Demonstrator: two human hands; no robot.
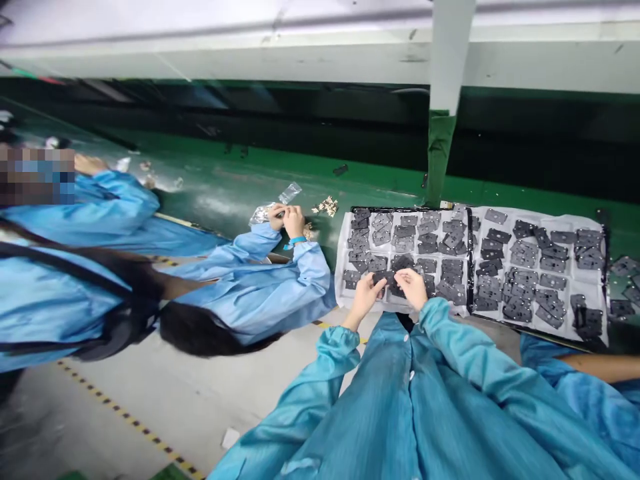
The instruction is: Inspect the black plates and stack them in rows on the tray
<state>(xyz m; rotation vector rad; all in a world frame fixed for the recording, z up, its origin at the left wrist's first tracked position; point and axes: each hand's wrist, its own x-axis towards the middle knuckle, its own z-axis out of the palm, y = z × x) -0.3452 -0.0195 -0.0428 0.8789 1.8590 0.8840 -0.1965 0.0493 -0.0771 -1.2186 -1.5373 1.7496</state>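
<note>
Over the front of the left cloth-lined tray [341, 267], my left hand [367, 293] pinches one end of a flat black plate [384, 276]. The fingers of my right hand [412, 288] close on its other end, so both hands hold it. Small holes show in similar dark plates [454, 267], which lie in loose piles across the tray's white compartments. Beside it on the right stands a second lined tray [570, 303] with more such plates [524, 253]. The plates directly under my hands are partly hidden.
On my left, a co-worker's hands [290, 220] work near a clear bag [291, 193] and small gold-coloured parts [327, 205]. A post [443, 147] rises behind the trays. Loose dark plates [625, 267] lie on the green table at far right, near another person's arm [600, 367].
</note>
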